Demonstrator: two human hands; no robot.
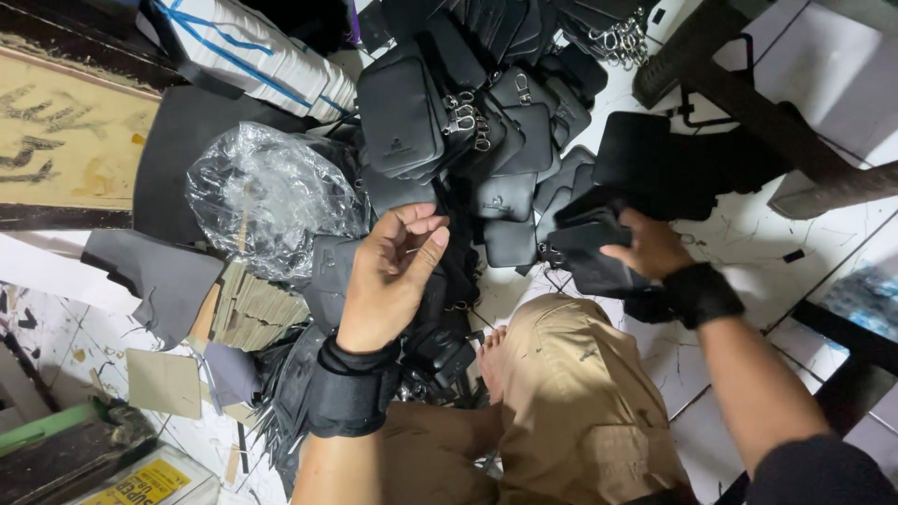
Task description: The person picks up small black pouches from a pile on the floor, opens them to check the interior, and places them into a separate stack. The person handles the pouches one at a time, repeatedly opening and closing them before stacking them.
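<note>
A heap of small black pouches (468, 122) with metal clasps lies on the floor in front of me. My left hand (393, 271), with a black wrist wrap, hovers over the near edge of the heap, fingers curled with the thumb against the fingertips; I cannot tell if anything small is pinched there. My right hand (650, 248), also wrapped at the wrist, grips a black pouch (594, 248) just right of the heap. My bent knee in tan trousers (571, 383) sits between my arms.
A crumpled clear plastic bag (267, 196) lies left of the heap, beside a stack of tan card pieces (253, 309). Black material sheets (168, 276) and scraps cover the white tiled floor (748, 234) at left. Dark furniture legs (748, 103) stand at upper right.
</note>
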